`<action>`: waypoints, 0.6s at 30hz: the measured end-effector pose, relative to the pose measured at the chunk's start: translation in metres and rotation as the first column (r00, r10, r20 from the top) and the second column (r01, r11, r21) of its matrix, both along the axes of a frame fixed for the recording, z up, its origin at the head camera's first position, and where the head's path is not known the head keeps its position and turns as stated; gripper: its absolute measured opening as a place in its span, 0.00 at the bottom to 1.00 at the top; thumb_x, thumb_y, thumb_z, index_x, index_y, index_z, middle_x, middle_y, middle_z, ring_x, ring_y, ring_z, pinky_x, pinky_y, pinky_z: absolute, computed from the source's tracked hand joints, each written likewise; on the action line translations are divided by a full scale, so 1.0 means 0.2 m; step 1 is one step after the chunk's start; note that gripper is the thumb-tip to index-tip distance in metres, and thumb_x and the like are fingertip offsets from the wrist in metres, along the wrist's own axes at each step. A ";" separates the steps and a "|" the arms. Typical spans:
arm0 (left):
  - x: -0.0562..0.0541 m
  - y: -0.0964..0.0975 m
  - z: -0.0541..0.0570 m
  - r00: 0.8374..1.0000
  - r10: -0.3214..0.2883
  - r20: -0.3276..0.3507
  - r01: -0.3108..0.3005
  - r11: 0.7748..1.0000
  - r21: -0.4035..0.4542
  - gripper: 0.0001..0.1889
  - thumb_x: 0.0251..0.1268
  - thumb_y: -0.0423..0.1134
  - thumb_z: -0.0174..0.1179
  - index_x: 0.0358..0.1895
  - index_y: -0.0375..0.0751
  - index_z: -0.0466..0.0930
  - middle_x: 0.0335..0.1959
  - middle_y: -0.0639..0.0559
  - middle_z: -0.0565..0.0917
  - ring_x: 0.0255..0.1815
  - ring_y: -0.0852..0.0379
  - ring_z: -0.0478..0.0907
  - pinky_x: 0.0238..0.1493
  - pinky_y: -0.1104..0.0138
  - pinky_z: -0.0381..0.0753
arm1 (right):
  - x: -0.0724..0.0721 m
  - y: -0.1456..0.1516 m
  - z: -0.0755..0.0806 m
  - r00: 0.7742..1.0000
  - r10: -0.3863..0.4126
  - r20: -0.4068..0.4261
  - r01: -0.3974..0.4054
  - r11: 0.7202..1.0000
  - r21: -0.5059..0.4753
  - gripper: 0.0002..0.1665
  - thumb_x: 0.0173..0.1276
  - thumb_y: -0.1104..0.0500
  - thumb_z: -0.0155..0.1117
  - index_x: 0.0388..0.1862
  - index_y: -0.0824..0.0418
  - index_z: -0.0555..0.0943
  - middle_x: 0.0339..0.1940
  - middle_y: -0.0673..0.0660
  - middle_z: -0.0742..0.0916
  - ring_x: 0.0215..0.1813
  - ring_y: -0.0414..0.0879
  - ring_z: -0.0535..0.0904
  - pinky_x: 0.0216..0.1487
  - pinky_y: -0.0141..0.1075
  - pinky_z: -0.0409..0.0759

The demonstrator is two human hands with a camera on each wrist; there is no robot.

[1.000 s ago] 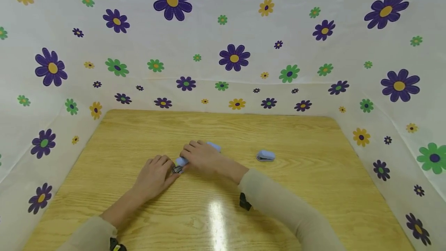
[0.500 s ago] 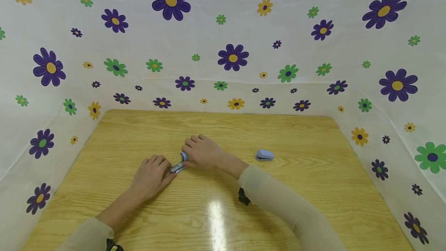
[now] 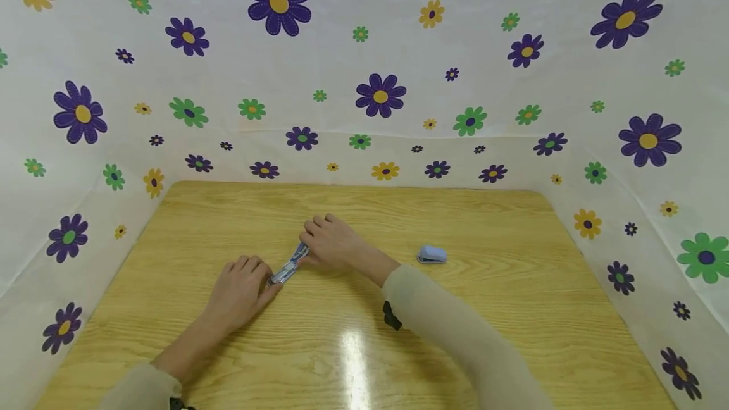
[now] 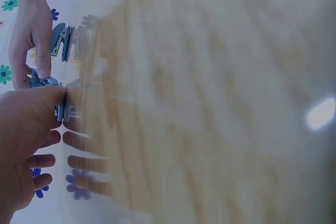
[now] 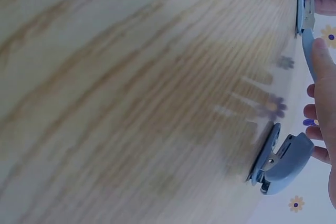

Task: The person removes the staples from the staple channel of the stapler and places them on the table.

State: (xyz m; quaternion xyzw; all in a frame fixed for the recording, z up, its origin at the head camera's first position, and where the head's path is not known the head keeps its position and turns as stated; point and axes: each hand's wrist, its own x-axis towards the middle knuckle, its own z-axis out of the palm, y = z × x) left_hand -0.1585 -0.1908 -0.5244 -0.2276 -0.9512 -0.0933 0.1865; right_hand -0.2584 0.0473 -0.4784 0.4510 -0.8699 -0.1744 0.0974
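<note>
Between both hands, a light-blue stapler [image 3: 288, 267] is spread wide, its metal magazine showing in the head view. My left hand [image 3: 239, 288] pinches its lower-left end with thumb and fingers. My right hand [image 3: 331, 242] grips the upper arm of the stapler, whose far end is hidden under the fingers. In the right wrist view the thumb lies along the blue top cover [image 5: 308, 51]. A second stapler [image 4: 60, 41] stands beyond my right hand in the left wrist view. On the table to the right sits a closed blue stapler [image 3: 432, 254].
The wooden table [image 3: 484, 309] has a glossy top with a bright reflection near its front. White cloth [image 3: 336, 49] printed with flowers encloses its back and sides. A dark strap piece [image 3: 392, 316] hangs under the right sleeve.
The held stapler has been unfolded, its top cover swinging up and away from the base with my right hand. My left hand shifted slightly left. The stapler on the right stayed put.
</note>
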 end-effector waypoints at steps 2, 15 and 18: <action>0.01 0.00 0.00 1.000 0.008 0.005 -0.008 1.000 -0.003 0.16 0.64 0.52 0.73 0.36 0.44 0.82 0.39 0.47 0.84 0.44 0.45 0.81 0.45 0.50 0.82 | 0.00 0.00 -0.01 1.000 -0.007 0.003 0.007 1.000 0.002 0.37 0.76 0.21 0.44 0.56 0.48 0.80 0.53 0.47 0.84 0.54 0.43 0.79 0.59 0.39 0.80; 0.01 0.02 0.00 1.000 0.013 -0.024 -0.013 1.000 0.005 0.17 0.64 0.52 0.74 0.37 0.42 0.82 0.36 0.46 0.83 0.41 0.45 0.82 0.44 0.50 0.83 | 0.08 0.05 0.03 0.999 -0.007 -0.046 0.002 0.993 -0.114 0.33 0.77 0.26 0.51 0.61 0.47 0.82 0.54 0.47 0.86 0.54 0.43 0.83 0.56 0.37 0.82; 0.01 0.01 -0.01 0.998 0.006 -0.058 -0.006 1.000 0.006 0.18 0.62 0.52 0.75 0.37 0.41 0.82 0.35 0.46 0.83 0.39 0.45 0.82 0.41 0.51 0.84 | 0.11 0.05 0.04 0.999 -0.015 -0.030 0.009 0.985 -0.172 0.29 0.78 0.29 0.55 0.62 0.47 0.81 0.53 0.47 0.86 0.54 0.43 0.83 0.54 0.36 0.83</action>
